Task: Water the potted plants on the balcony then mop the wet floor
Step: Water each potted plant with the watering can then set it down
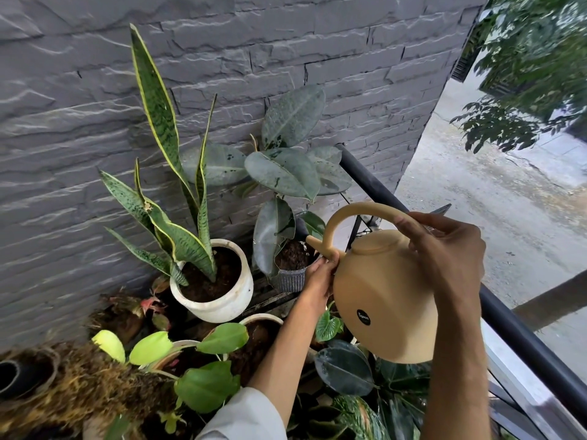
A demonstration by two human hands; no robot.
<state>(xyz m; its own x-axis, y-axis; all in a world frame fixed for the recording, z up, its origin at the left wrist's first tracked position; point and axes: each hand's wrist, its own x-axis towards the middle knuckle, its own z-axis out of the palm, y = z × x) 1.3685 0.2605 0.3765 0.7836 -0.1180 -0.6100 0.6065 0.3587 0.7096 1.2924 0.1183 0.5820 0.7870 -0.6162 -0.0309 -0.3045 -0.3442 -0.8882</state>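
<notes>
A tan watering can (384, 300) is tilted to the left, its spout over the soil of a rubber plant in a small grey ribbed pot (290, 277). Water drops fall at the spout tip. My right hand (444, 252) grips the can's arched handle at its top right. My left hand (319, 276) holds the base of the spout, next to the grey pot's rim. A snake plant stands in a white round pot (219, 296) to the left.
A grey stone wall (222, 58) backs the plants. A black railing (508, 315) runs diagonally on the right, with the street below. Several leafy pots (203, 369) crowd the foreground, and a coir-wrapped planter (63, 385) sits at the lower left.
</notes>
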